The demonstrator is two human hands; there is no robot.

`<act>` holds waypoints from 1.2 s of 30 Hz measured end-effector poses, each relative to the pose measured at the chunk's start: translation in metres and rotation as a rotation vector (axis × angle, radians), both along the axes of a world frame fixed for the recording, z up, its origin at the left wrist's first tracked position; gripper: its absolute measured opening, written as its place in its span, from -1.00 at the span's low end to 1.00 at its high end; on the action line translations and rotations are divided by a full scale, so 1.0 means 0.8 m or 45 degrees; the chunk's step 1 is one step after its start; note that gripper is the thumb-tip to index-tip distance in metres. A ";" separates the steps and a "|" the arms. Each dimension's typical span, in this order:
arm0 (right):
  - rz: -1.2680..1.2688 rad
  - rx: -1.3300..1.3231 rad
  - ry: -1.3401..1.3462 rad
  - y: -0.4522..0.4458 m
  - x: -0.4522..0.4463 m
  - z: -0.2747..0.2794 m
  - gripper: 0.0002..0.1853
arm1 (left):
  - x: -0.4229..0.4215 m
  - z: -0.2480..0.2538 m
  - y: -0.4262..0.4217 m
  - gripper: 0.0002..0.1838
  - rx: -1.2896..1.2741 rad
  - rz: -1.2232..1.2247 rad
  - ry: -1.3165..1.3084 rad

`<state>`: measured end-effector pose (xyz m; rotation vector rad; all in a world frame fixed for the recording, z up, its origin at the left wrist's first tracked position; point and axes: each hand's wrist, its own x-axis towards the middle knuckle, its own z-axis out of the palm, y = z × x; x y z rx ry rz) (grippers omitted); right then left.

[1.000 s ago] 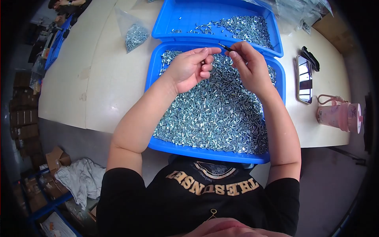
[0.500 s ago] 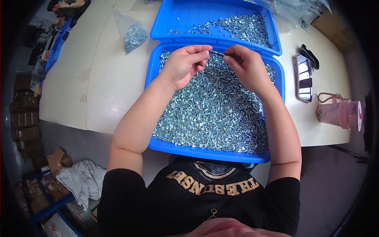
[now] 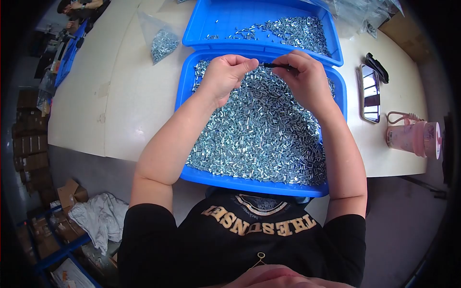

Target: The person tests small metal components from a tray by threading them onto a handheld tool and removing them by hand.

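Both hands meet above a blue bin (image 3: 336,86) filled with small silvery metal cylinders (image 3: 254,134). My right hand (image 3: 307,79) is closed around a thin black rod (image 3: 274,65), which points left. Facing its tip, my left hand (image 3: 223,79) pinches a small metal cylinder (image 3: 260,63) between thumb and forefinger, mostly covered by the fingertips. Whether the cylinder touches the rod's tip is too small to tell. Behind stands a second blue bin (image 3: 225,24), with more cylinders heaped toward its right side (image 3: 305,33).
Left of the bins lies a clear bag of metal cylinders (image 3: 164,45). On the right are a phone (image 3: 370,93), a black case-like item (image 3: 377,68) and a pink cup (image 3: 413,137). Plastic bags (image 3: 353,17) lie at the back right. Another person (image 3: 79,7) is at the far left.
The rod now shows black between my hands, where a silvery stretch showed before. My left fingers have drawn into a tighter pinch, and my right fingers have shifted on the rod.
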<state>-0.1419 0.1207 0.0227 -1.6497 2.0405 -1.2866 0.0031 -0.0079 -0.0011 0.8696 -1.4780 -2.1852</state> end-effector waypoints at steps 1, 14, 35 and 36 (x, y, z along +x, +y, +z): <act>-0.001 0.000 0.000 0.000 0.001 0.000 -0.85 | -0.001 0.002 0.003 -0.76 -0.034 0.010 -0.022; -0.048 0.194 -0.048 -0.004 0.015 -0.004 -0.86 | -0.004 0.002 0.011 -0.87 -0.080 0.098 0.054; 0.122 0.081 -0.377 -0.004 0.002 -0.022 -0.76 | -0.001 0.007 0.010 -0.86 -0.394 -0.034 -0.048; 0.130 0.143 -0.336 -0.004 0.001 -0.020 -0.76 | 0.000 0.008 0.010 -0.86 -0.394 -0.034 -0.047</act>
